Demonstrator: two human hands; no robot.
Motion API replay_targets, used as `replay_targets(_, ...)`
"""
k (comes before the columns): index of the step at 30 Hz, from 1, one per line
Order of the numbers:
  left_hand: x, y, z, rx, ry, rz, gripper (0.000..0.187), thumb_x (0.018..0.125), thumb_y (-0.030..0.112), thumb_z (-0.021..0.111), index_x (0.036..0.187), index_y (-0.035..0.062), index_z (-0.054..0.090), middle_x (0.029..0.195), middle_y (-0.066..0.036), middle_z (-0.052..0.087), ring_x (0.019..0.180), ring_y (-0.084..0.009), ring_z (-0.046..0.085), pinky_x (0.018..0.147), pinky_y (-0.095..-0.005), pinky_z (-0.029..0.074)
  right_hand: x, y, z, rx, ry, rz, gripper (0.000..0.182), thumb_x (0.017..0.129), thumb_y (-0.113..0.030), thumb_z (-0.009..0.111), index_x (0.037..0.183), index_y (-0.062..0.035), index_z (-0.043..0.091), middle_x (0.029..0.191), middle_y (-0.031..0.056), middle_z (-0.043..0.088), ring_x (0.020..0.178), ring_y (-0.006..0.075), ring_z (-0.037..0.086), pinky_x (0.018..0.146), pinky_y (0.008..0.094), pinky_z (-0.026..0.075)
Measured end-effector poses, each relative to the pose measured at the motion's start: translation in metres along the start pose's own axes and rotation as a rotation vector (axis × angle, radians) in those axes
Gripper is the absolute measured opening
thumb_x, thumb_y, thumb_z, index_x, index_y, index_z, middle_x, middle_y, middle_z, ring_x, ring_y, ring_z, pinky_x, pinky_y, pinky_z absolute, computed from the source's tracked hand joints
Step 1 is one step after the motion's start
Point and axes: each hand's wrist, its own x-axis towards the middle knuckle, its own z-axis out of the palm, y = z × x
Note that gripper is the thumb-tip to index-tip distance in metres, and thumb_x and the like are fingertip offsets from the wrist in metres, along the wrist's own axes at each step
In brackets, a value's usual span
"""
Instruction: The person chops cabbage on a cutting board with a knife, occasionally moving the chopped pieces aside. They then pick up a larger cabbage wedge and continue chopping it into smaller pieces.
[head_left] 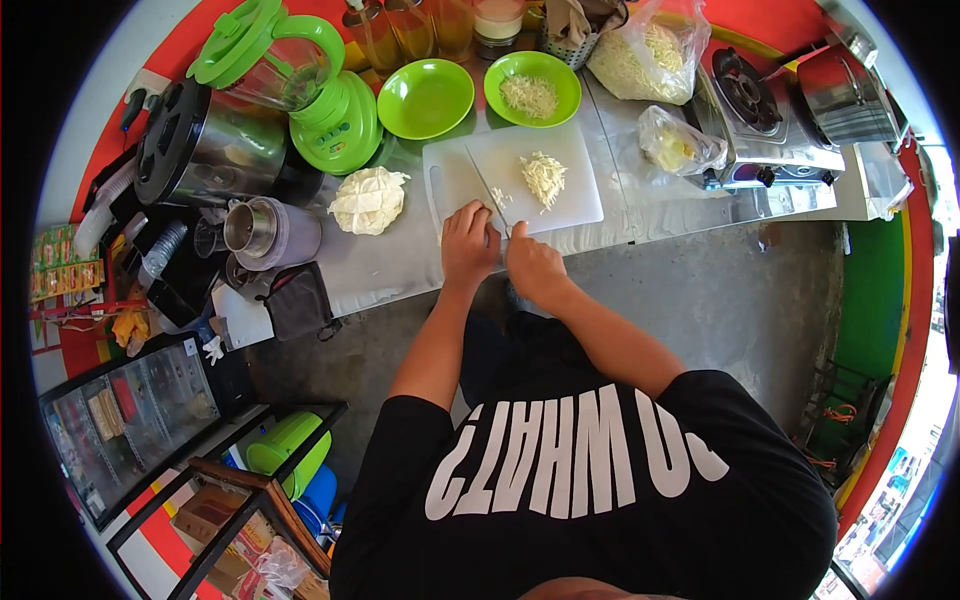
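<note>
My right hand [536, 266] is closed round the handle of a knife [488, 188], whose blade slants away from me across a white cutting board [445, 165]. Just left of the blade, my left hand [469, 243] rests on the near part of the board with its fingers curled down. Whatever lies under those fingers is hidden. A few pale shreds sit beside the blade. Right of the knife is a small pile of shredded cabbage [543, 180]. To the board's left, a pale cut piece of cabbage [368, 200] lies on the metal counter.
Behind the board stand a green bowl [394, 118] and another green bowl with shreds [530, 97]. A green blender [335, 125] is at the back left. Bags of shredded cabbage [648, 65] and pale pieces [682, 142] lie right, before a gas stove [770, 130] and pot [848, 95].
</note>
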Motion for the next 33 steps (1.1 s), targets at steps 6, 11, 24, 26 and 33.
replay_targets(6,0.000,-0.002,0.002,-0.044,0.034,0.039,0.022,0.081,0.003,0.066,0.103,0.0020,0.067,0.113,-0.011,0.065,0.104,-0.0324,0.064,0.088,-0.0437,0.054,0.023,0.002,0.001,0.038,0.029,0.002,0.039,0.092,-0.007,0.063,0.123,0.0064,0.043,0.100,0.0280,0.073,0.098,0.0419,0.074,0.084,0.0473,0.060)
replay_targets(11,0.001,-0.001,0.001,-0.080,0.054,0.017,0.021,0.080,0.000,0.066,0.101,0.0016,0.067,0.110,-0.009,0.066,0.105,-0.0308,0.065,0.086,-0.0411,0.056,0.024,-0.002,-0.014,0.035,0.024,-0.038,0.039,0.092,-0.007,0.063,0.122,0.0066,0.043,0.100,0.0280,0.073,0.097,0.0422,0.074,0.084,0.0481,0.060)
replay_targets(24,0.004,-0.002,-0.001,-0.085,0.056,0.037,0.019,0.080,-0.002,0.064,0.099,0.0010,0.067,0.109,-0.009,0.067,0.105,-0.0309,0.065,0.087,-0.0408,0.056,0.021,-0.006,-0.025,0.043,-0.015,-0.027,0.032,0.090,0.000,0.060,0.116,0.0059,0.043,0.099,0.0315,0.072,0.100,0.0465,0.071,0.086,0.0509,0.058)
replay_targets(26,0.003,-0.001,-0.003,-0.077,0.015,0.043,0.019,0.080,-0.002,0.063,0.099,0.0012,0.066,0.110,-0.009,0.067,0.106,-0.0308,0.064,0.087,-0.0409,0.056,0.014,-0.007,-0.025,0.021,-0.044,-0.028,0.032,0.090,0.000,0.060,0.116,0.0059,0.043,0.099,0.0313,0.072,0.100,0.0464,0.072,0.085,0.0510,0.058)
replay_targets(33,0.002,-0.001,-0.003,-0.055,0.014,0.043,0.020,0.080,-0.001,0.062,0.099,0.0018,0.066,0.111,-0.008,0.066,0.108,-0.0307,0.064,0.087,-0.0411,0.056,0.021,-0.005,0.001,-0.042,0.022,-0.007,0.040,0.089,-0.006,0.068,0.119,0.0060,0.045,0.097,0.0246,0.074,0.095,0.0403,0.075,0.082,0.0436,0.061)
